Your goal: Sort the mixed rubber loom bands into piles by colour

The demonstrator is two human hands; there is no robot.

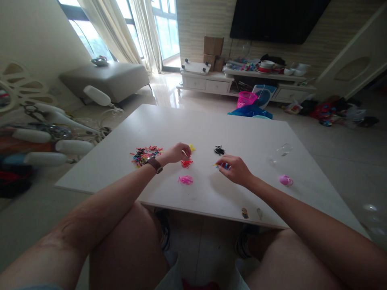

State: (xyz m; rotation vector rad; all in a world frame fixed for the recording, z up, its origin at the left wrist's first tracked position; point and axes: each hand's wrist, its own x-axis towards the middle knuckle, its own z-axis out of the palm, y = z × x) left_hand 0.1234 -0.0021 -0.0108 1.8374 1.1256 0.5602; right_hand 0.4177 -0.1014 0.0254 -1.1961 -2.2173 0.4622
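Note:
My right hand (pixel 234 169) pinches a small yellow band (pixel 214 164) over the table; a blue pile (pixel 225 166), partly covered by the fingers, lies under it. Just beyond sits a pile of black bands (pixel 219 150). My left hand (pixel 180 152), wearing a watch, has its fingers curled together above a red pile (pixel 186 164); whether they hold anything is too small to tell. A yellow pile (pixel 191 148) shows past its fingertips. Nearer to me is a pile of pink bands (pixel 185 180). A mixed-colour heap (pixel 145 156) lies left of my left wrist.
The white table (pixel 169 121) carries a pink rounded object (pixel 286 180), a clear plastic container (pixel 284 150) and a Minion-like figure (pixel 244 213) by the near edge. A lamp with white shades (pixel 74 147) stands left. A pink basket (pixel 246 99) is beyond the far edge.

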